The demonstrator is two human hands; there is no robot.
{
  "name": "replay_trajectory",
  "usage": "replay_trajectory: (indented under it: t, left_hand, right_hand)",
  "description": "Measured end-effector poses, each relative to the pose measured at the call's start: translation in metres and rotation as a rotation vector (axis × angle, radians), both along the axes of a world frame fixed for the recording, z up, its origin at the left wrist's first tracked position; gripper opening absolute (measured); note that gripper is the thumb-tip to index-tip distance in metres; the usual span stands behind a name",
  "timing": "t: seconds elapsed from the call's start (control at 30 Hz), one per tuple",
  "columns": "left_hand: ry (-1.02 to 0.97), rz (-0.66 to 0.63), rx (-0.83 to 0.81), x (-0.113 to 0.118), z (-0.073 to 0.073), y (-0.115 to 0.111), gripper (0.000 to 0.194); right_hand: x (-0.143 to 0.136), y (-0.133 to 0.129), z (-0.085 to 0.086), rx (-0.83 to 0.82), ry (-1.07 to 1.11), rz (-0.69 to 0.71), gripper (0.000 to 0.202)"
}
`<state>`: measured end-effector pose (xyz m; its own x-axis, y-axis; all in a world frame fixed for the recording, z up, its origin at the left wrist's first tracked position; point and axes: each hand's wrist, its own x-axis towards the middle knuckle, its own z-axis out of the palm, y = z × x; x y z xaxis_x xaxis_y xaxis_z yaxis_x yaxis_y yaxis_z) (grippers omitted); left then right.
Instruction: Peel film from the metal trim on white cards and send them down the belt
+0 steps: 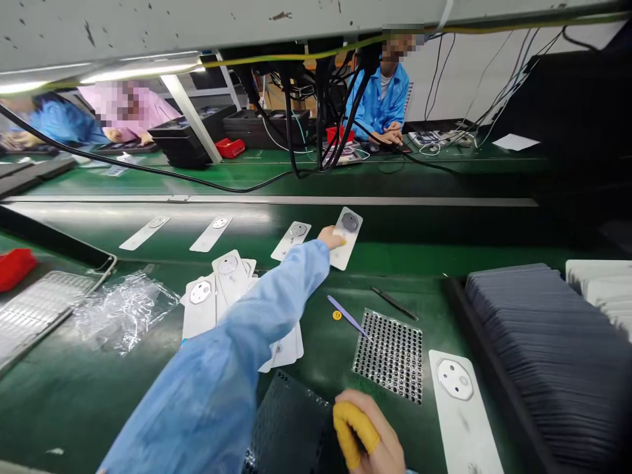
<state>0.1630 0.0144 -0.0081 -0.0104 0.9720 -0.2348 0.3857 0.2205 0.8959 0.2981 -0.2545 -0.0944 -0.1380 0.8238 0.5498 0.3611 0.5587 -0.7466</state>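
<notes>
Left hand (332,238) pinches a smooth, round-cornered pale panel (351,246) over the green bench (123,395).
Left to right: crinkled clear plastic (126,313) lies beside a fanned pile of flat panels (200,324), partly hidden by the blue sleeve (257,336); the left grip is closed on the pale panel's left edge, below its dark many-sided disc; a glossy dark sheet (289,428) lies by the right hand (370,434), yellow-covered fingers curled, though I cannot tell whether that grip pinches anything; slim purple tweezers (345,315) overlap a clear sheet of black dots (390,355); a lone panel (464,415) lies near close-packed dark slabs (533,349). Behind, black cables (291,125) dangle left of a person in blue (378,99).
</notes>
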Motion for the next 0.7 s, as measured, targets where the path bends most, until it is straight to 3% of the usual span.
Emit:
replay_trajectory:
  t: [0.07,0.2,0.27,0.33,0.47,0.7]
  left_hand:
    - [-0.133,-0.051,-0.055,-0.017,0.005,-0.049,0.030]
    - [-0.344,-0.088,-0.197,-0.041,-0.002,-0.176,0.043]
    - [-0.511,-0.099,-0.297,-0.044,-0.007,-0.229,0.052]
    - [-0.613,-0.094,-0.347,-0.042,-0.011,-0.266,0.056]
    - [-0.529,-0.074,-0.271,-0.038,-0.019,-0.302,0.052]
    - [-0.286,-0.094,-0.107,-0.043,-0.031,-0.322,0.039]
  right_hand:
    - [0.009,0.007,0.006,0.049,-0.031,-0.122,0.015]
    - [0.017,0.019,0.024,0.116,-0.118,-0.281,0.037]
    - [0.014,0.021,0.029,0.173,-0.170,-0.232,0.050]
    - [0.009,0.020,0.031,0.183,-0.229,-0.132,0.056]
    - [0.001,0.007,0.032,0.101,-0.303,0.047,0.055]
    - [-0.001,-0.003,0.037,-0.038,-0.280,0.099,0.041]
